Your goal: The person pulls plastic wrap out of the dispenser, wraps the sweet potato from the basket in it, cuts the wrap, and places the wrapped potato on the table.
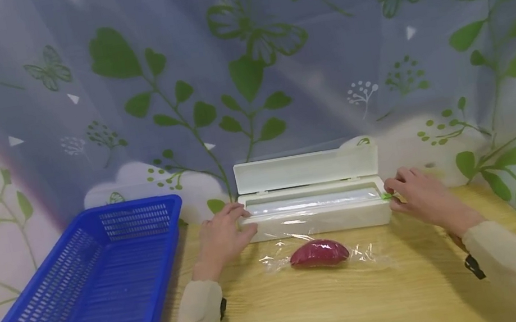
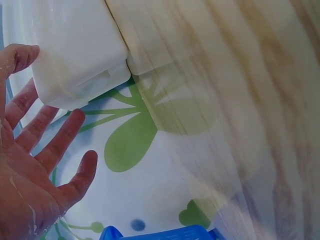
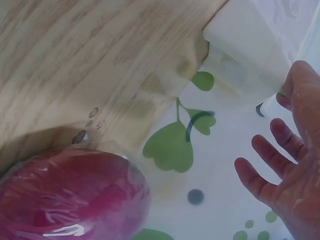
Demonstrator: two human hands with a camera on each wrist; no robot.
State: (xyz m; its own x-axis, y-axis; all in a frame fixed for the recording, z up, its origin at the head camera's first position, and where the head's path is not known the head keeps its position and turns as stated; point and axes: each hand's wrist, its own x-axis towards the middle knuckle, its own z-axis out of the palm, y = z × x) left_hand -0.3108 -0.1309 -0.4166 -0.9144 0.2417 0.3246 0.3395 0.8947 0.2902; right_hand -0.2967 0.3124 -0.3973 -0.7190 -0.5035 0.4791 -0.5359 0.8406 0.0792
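Note:
A white cling film dispenser [image 1: 320,223] stands on the table with its lid [image 1: 306,169] raised and a roll of clear film [image 1: 313,201] inside. My left hand [image 1: 222,238] holds the dispenser's left end with thumb and index finger; the other fingers spread past its end in the left wrist view. At the right end, my right hand [image 1: 419,194] pinches the small green slide cutter [image 1: 386,196] between thumb and index finger. Its other fingers are spread in the right wrist view. Before the dispenser lies a curved purple-red item [image 1: 318,253] wrapped in clear film.
A blue plastic basket [image 1: 158,314] with slotted sides sits on the left. A rounded purple-red thing [image 3: 75,195] in clear film lies near the right wrist camera. Behind the wooden table [image 1: 335,313] hangs a leaf-patterned curtain [image 1: 313,60].

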